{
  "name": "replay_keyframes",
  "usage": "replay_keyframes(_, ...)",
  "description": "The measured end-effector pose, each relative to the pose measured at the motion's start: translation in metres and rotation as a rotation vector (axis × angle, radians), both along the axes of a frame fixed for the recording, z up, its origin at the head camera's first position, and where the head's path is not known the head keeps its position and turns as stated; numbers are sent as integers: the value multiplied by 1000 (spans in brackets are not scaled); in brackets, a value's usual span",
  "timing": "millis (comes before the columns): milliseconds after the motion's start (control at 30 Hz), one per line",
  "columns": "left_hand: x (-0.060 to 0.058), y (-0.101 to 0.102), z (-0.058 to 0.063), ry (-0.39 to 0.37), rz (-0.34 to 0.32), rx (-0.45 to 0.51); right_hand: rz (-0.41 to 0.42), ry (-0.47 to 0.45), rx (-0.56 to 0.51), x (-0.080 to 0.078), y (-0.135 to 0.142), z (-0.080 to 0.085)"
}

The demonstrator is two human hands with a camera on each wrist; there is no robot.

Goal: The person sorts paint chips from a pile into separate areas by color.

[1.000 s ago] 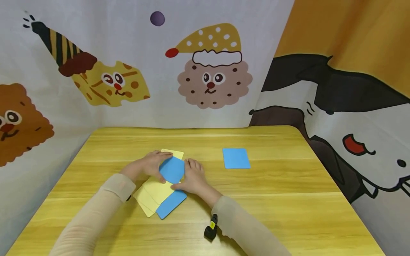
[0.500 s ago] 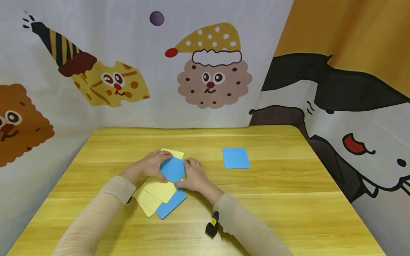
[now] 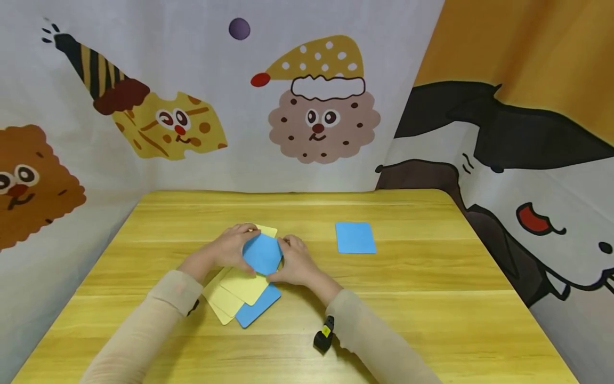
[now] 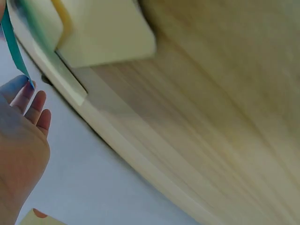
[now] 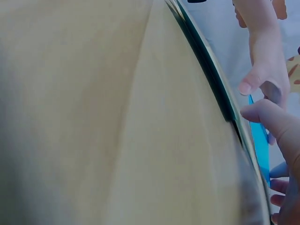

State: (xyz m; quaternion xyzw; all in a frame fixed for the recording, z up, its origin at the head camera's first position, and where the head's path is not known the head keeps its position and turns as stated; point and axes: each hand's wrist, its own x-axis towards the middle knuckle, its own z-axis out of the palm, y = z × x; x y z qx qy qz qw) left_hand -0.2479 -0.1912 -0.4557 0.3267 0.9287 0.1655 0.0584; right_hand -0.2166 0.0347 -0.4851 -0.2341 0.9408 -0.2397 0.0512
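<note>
Far left, brown biscuit print (image 3: 40, 184) on the backdrop. Left hand (image 3: 232, 248) came next, grip pinching the left side of the held blue card (image 3: 263, 255), thumb near, fingers far. Yellow cards (image 3: 244, 288) overlapped on the table (image 3: 431, 298), nearer the wearer, covering part of the lower blue card (image 3: 259, 306). Held blue card was between both hands, raised off the table in the wrist views. Far yellow card (image 3: 267, 231) showed partly behind it. Right hand (image 3: 297, 264) pinched the right side, thumb and fingertips; black device (image 3: 323, 335) at its cuff. Lone blue card (image 3: 356, 238) lay flat, well apart, farther right.
</note>
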Motion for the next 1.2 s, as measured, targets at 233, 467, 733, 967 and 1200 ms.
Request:
replay_keyframes(233,11,9,1,4,6,60,62,8,-40,2,19,8)
replay_keyframes(467,28,25,7,6,24,68,136,23,-14,4,43,10)
replay_keyframes(733,42,50,7,1,6,85,169,29,18,14,77,21)
replay_keyframes(967,47,76,7,8,-20,106,194,63,18,19,109,25)
replay_keyframes(1200,53,109,6,22,-1,137,229,55,4,17,142,30)
